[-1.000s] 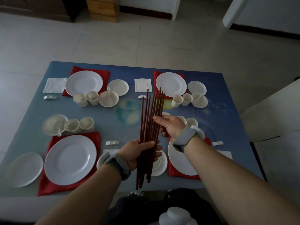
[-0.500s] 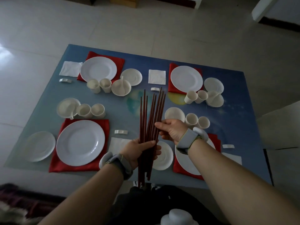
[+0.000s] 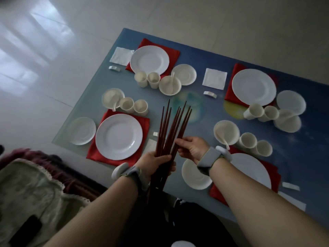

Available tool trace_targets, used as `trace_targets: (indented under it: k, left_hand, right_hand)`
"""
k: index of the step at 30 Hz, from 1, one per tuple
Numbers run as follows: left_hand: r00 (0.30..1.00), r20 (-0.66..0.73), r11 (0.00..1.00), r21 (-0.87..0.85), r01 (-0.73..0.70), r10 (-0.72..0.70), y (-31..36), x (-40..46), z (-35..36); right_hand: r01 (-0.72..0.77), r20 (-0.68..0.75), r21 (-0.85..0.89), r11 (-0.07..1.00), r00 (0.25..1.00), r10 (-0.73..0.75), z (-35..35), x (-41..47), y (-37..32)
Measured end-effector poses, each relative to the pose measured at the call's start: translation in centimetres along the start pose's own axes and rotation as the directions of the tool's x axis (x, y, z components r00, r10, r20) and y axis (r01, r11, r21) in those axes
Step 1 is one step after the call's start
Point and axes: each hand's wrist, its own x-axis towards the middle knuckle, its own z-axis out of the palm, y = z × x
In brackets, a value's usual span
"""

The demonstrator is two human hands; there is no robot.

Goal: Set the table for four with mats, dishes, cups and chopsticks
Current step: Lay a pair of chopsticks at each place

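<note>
The left hand (image 3: 154,162) has its grip curled round a bundle of dark red chopsticks (image 3: 171,128), which stand nearly upright and fan out a little at their tips above the near middle of the blue tabletop (image 3: 210,111). The right hand (image 3: 193,147) reaches in from the right, its fingertips (image 3: 178,142) pinching the sticks on the right side of the bundle, just above the left hand. Both wrists wear grey bands. Four places are laid on the tabletop, each with a red mat and a large white plate on it: near left mat (image 3: 145,123) with plate (image 3: 119,136), far left plate (image 3: 149,60), far right plate (image 3: 254,87), and near right plate (image 3: 252,168), partly hidden by the right forearm. Beside each plate lies a smaller saucer, such as the one at the near left edge (image 3: 82,131). Each place also has a pair of white cups, such as the near left pair (image 3: 133,105), and a bowl with a spoon in it, such as the near right bowl (image 3: 226,132). White napkins (image 3: 214,78) and small white chopstick rests (image 3: 210,94) lie between the places; no chopsticks lie on any rest in view. At the lower left a pale lace-edged cloth (image 3: 32,191) lies on the floor.
</note>
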Motion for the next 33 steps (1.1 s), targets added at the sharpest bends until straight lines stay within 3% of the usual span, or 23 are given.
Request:
trace_targets:
  k: [5, 9, 21, 33]
  left_hand:
    - [0.992, -0.126, 1.000, 0.017, 0.018, -0.016, 1.1, 2.0, -3.5]
    - [0.990, -0.139, 0.996, 0.082, 0.035, -0.023, 3.2, 4.0, -7.5]
    - [0.976, -0.220, 0.991, 0.129, 0.030, -0.001, 7.0, 8.9, -14.4]
    - [0.976, -0.202, 0.978, 0.177, 0.114, -0.077, 6.1, 10.4, -14.9]
  right_hand:
    - [-0.030, -0.063, 0.055, 0.998, 0.997, 0.034, 1.7, 3.1, -0.3]
    - [-0.042, -0.170, 0.115, 0.992, 0.984, 0.061, 3.3, 6.0, 0.6]
    - [-0.240, -0.279, -0.189, 0.952, 0.943, 0.182, 7.9, 13.8, 7.2]
    - [-0.395, -0.327, -0.159, 0.905, 0.886, 0.330, 7.3, 17.8, 10.1]
